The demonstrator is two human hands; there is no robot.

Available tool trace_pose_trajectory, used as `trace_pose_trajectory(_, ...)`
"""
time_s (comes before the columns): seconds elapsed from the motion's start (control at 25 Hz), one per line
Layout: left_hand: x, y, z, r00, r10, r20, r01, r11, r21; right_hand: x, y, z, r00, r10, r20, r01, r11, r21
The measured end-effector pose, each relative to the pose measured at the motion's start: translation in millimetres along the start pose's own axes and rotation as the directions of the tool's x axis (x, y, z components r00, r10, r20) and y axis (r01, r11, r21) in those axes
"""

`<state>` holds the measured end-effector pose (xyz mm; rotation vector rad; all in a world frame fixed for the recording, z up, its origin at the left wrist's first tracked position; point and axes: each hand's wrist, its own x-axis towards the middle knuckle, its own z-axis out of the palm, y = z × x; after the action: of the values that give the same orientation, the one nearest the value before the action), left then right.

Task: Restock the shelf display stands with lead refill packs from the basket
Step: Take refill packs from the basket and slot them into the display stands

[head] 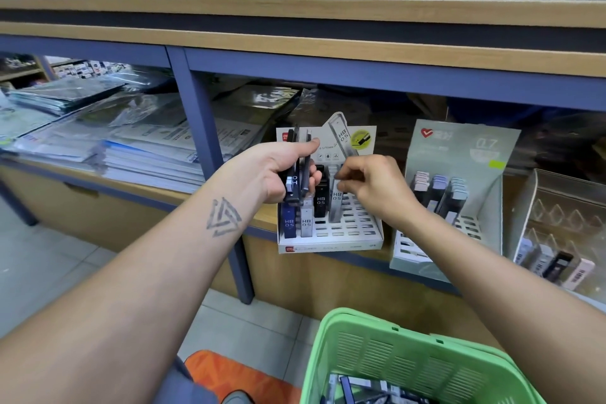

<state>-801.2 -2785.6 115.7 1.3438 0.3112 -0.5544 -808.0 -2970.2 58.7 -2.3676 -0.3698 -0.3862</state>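
Note:
My left hand (282, 170) grips a small bundle of dark lead refill packs (296, 180) upright in front of the white display stand (331, 239). My right hand (373, 184) pinches the top of a grey HB 0.5 pack (336, 203) that stands in a slot of that stand. A blue pack (288, 221), a pale grey pack (306, 223) and a black pack (320, 202) stand in neighbouring slots. The green basket (387, 348) sits low in front of me with more packs (364, 392) inside.
A grey-green 0.7 stand (459, 154) with pastel packs stands to the right, then a clear acrylic holder (557, 216) with several packs. Stacked wrapped paper goods (137, 147) fill the shelf bay on the left behind a blue post (210, 154). Boxes line the shelf above.

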Motion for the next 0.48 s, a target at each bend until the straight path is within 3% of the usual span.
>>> trace_pose_trajectory(0.24,2.3,-0.7,-3.0,1.000,0.024,-0.001,-0.024,1.000,0.021,4.8,0.5,5.6,0.998,-0.005,-0.064,0.003,1.000,-0.025)
trace_pose_trajectory(0.48,1.0,0.2,-3.9,1.000,0.030,0.002,-0.031,0.999,0.024,-1.6,1.6,4.8,0.998,-0.017,0.066,0.019,0.999,-0.033)
